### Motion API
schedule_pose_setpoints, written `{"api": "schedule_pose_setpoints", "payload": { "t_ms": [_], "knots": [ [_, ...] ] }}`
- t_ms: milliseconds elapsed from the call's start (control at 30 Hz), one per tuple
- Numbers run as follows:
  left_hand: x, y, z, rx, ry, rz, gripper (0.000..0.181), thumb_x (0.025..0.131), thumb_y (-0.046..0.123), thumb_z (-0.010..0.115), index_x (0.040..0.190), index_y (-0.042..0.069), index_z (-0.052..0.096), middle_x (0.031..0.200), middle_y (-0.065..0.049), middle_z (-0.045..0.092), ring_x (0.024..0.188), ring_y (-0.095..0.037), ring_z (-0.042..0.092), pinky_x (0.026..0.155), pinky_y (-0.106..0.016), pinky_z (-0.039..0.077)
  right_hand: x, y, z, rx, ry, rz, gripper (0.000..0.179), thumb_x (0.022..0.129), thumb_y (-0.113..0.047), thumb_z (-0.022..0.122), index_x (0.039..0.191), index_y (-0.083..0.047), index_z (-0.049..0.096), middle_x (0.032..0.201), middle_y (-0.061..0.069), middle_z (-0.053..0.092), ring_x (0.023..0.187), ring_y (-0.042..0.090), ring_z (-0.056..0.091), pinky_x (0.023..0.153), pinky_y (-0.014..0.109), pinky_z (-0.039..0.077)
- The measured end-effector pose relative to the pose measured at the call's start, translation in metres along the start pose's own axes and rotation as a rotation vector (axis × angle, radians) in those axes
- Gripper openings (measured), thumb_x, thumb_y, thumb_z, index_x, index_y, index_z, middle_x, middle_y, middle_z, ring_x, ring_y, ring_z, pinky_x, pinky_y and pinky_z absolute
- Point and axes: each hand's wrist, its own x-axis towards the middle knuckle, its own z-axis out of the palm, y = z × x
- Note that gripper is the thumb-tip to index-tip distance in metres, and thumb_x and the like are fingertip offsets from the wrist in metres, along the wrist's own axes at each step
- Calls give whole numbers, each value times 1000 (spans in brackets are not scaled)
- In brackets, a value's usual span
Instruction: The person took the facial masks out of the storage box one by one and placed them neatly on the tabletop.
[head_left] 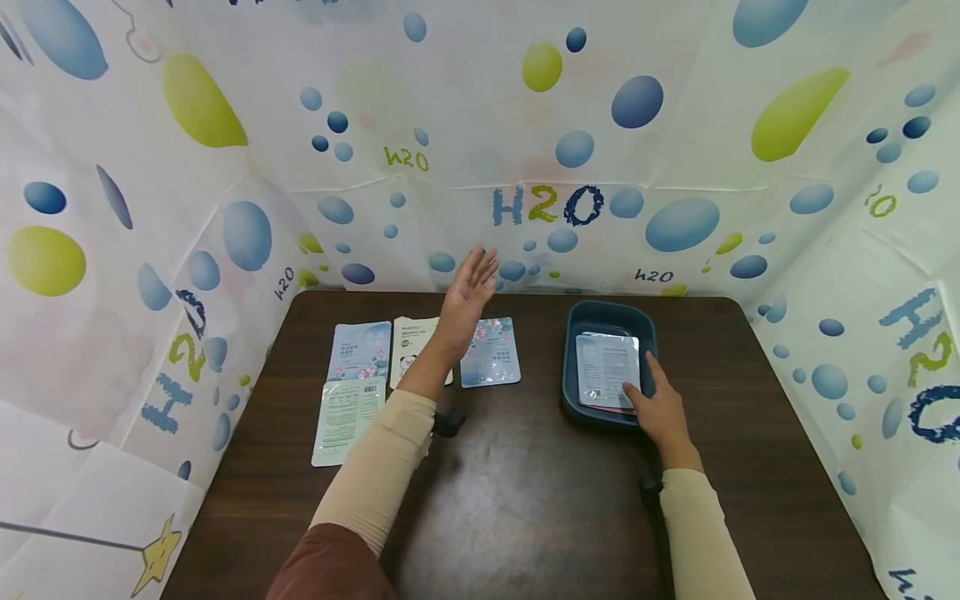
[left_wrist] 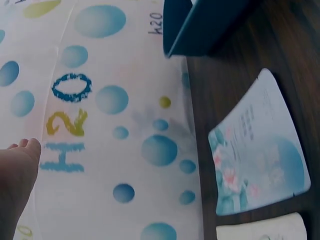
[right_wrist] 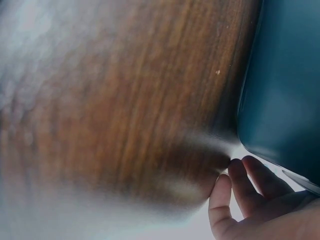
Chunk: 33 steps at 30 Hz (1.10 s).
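My left hand [head_left: 471, 292] is raised above the far part of the table, fingers extended and holding nothing; only part of this hand [left_wrist: 20, 160] shows in the left wrist view. A blue-grey plastic basin [head_left: 609, 315] stands on the right. Inside lies a silvery sheet-mask packet [head_left: 606, 367] with printed text, a pinkish edge showing beneath it. My right hand [head_left: 662, 412] is at the basin's right side, thumb over the packet's edge, another finger near the rim. Its fingers [right_wrist: 245, 187] look spread in the right wrist view, beside the basin's outer wall [right_wrist: 285, 90].
On the left lie a blue floral packet [head_left: 360, 350], a pale green packet [head_left: 348, 421] and a cream packet [head_left: 408, 337] partly behind my left arm. Another blue floral packet [head_left: 491, 354] lies right of them. A patterned white sheet [head_left: 465, 200] rises behind the brown table [head_left: 510, 500].
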Motion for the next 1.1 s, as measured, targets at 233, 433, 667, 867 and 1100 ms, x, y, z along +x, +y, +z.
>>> {"api": "schedule_pose_setpoints", "payload": {
  "t_ms": [233, 433, 667, 867, 1100],
  "knots": [
    [5, -2, 23, 2, -47, -7, 66, 109, 16, 45, 165, 10, 10, 171, -10, 23, 158, -27, 23, 129, -49, 20, -1, 0, -1, 5, 6, -9, 82, 104, -45, 52, 166, -30, 1, 171, 22, 11, 154, 52, 16, 120, 72, 16],
    [10, -8, 40, 3, -77, -37, 66, 109, 15, 46, 165, 13, 11, 171, -9, 22, 158, -24, 24, 128, -47, 24, -1, 2, 0, 1, 17, -18, 81, 104, -47, 51, 166, -30, 2, 170, 23, 12, 153, 54, 18, 119, 74, 17],
    [15, -18, 56, 18, -90, -70, 67, 109, 15, 45, 165, 10, 9, 171, -11, 21, 159, -23, 22, 128, -46, 25, 1, 3, 0, 12, 9, -25, 81, 104, -45, 52, 166, -30, 2, 170, 23, 12, 153, 53, 18, 120, 73, 17],
    [22, -24, 72, 15, -95, -90, 67, 109, 15, 46, 165, 10, 10, 171, -9, 21, 159, -24, 22, 128, -42, 25, 2, 4, -1, 2, 7, -22, 82, 104, -48, 51, 166, -31, 0, 171, 22, 11, 154, 52, 17, 120, 73, 17],
    [26, -36, 92, 48, -100, -123, 68, 108, 16, 48, 165, 10, 11, 171, -8, 22, 159, -22, 22, 130, -40, 20, 2, 3, 0, 7, 7, -14, 82, 103, -48, 51, 166, -31, 1, 171, 22, 11, 154, 52, 17, 120, 73, 17]
  ]
}}
